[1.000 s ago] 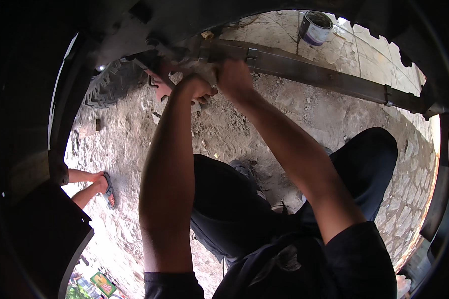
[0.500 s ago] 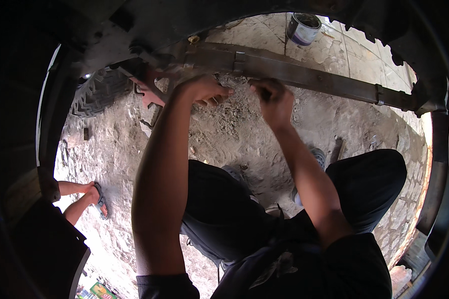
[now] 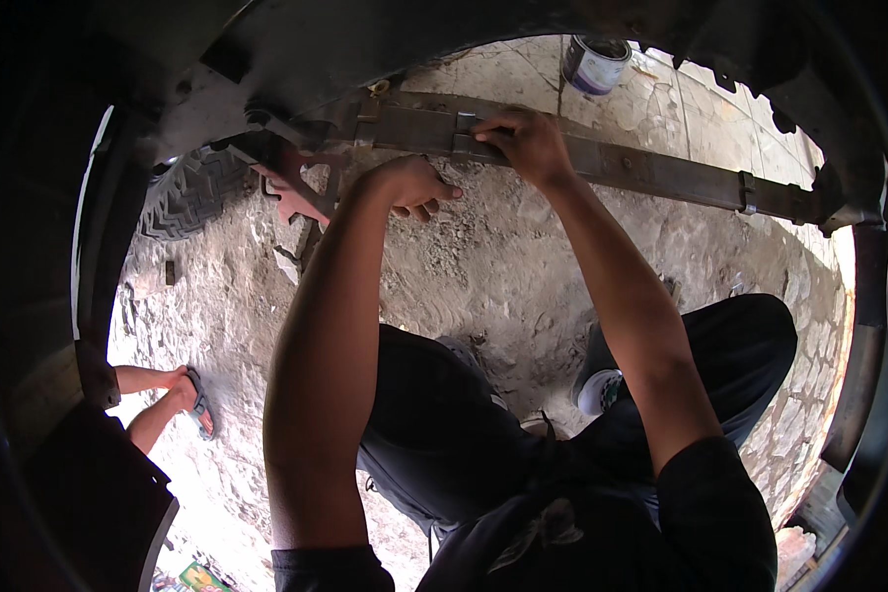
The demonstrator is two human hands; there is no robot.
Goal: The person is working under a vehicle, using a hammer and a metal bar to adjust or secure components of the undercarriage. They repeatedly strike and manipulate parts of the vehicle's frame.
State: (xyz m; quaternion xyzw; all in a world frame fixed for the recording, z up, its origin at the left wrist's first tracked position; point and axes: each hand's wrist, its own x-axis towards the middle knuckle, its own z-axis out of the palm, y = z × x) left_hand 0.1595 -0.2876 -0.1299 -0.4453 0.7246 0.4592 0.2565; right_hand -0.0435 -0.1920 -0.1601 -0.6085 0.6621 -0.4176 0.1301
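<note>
A long dark leaf spring (image 3: 661,176) with metal clips crosses beneath the vehicle. My right hand (image 3: 535,148) lies over its middle, thumb and fingers pinched together beside a spring clip (image 3: 464,134). Whatever is between those fingertips is hidden or too small to name. Just below the bar, to the left, hangs my left hand (image 3: 414,185), palm down, its fingers loosely bent and apart with nothing visible in them. Near its wrist stands a reddish metal bracket or stand (image 3: 291,185).
Dark vehicle bodywork (image 3: 365,49) closes in overhead and on both sides. A treaded tyre (image 3: 189,192) is at far left, a paint can (image 3: 595,67) on tiles beyond the spring. Another person's sandalled foot (image 3: 199,403) rests on the dirt floor (image 3: 483,286).
My right hand has moved up and left, from below the bar onto it beside the clip. The left hand has shifted slightly right and down. My right foot has changed position.
</note>
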